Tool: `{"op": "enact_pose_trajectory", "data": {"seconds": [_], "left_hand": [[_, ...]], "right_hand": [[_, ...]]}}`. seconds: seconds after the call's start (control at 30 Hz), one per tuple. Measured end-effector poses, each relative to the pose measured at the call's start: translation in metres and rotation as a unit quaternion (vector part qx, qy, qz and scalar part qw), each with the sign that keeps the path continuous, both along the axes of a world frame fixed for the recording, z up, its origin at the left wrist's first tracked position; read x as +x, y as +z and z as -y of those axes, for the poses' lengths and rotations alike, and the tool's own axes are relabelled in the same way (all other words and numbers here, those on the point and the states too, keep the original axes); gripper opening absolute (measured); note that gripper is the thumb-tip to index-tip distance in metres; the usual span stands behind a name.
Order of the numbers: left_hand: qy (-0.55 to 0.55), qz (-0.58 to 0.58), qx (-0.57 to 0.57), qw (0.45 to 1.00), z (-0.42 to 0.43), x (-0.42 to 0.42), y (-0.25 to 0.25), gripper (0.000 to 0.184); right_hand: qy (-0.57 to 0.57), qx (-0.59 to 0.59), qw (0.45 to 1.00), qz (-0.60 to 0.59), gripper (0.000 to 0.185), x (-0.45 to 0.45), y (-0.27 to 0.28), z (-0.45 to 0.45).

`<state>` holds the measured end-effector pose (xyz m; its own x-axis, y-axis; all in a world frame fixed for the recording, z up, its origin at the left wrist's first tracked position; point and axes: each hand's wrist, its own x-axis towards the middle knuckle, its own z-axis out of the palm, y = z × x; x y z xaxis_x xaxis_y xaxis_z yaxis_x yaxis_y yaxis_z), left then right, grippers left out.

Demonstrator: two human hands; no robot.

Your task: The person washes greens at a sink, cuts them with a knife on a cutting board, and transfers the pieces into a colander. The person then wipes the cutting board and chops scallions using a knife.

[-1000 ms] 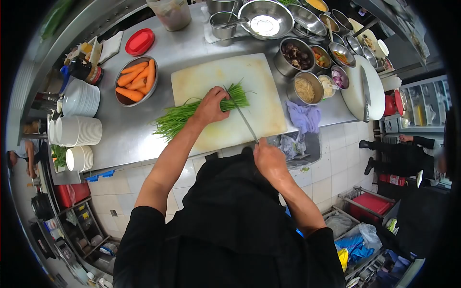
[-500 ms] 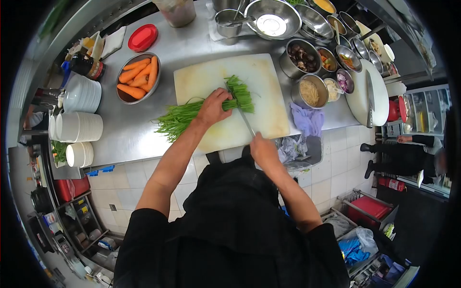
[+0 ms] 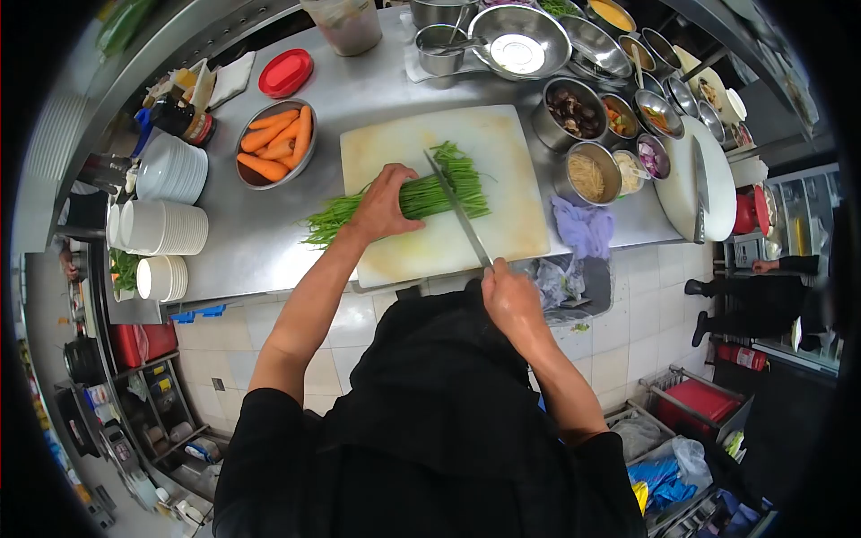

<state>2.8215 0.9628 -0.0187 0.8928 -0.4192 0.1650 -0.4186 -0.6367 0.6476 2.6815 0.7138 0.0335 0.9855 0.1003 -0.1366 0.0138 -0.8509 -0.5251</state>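
A bundle of long green stalks [image 3: 336,212] lies across the pale cutting board [image 3: 390,260]. My left hand [image 3: 387,204] is over the bundle, thumb and fingers spread around its two sides. In my right hand [image 3: 511,291] is the handle of a knife [image 3: 468,224], its blade slanting up and left across the stalks. Right of the blade sits a pile of cut green pieces [image 3: 462,170] on the board.
Left of the board are a bowl of carrots [image 3: 278,143], a red lid [image 3: 285,73] and stacked white bowls [image 3: 161,227]. Metal pots of ingredients [image 3: 587,174] and a purple cloth [image 3: 583,226] are at right. A person [image 3: 762,296] stands far right.
My left hand has slid a little left along the bundle and its fingers have spread wider. The cut pile right of the blade has grown. The knife remains in my right hand.
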Motion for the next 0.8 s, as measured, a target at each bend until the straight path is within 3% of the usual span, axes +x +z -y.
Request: {"op": "enact_pose_trajectory", "data": {"seconds": [0.27,0.4,0.57,0.8], "left_hand": [[-0.014,0.058,-0.019,0.998,-0.003,-0.003,-0.03,0.039],[0.004,0.093,0.0,0.996,0.0,-0.005,-0.03,0.035],[0.002,0.092,-0.032,0.995,-0.001,-0.003,-0.041,0.032],[0.015,0.07,-0.038,0.997,-0.002,-0.009,-0.037,0.032]], "right_hand": [[0.026,-0.031,0.995,-0.092,0.018,-0.007,-0.005,-0.015],[0.027,-0.02,0.992,-0.12,0.02,0.0,-0.003,-0.023],[0.023,0.007,0.995,-0.096,0.02,0.028,-0.057,-0.041],[0.001,-0.007,0.994,-0.111,0.019,0.0,-0.053,-0.018]]}}
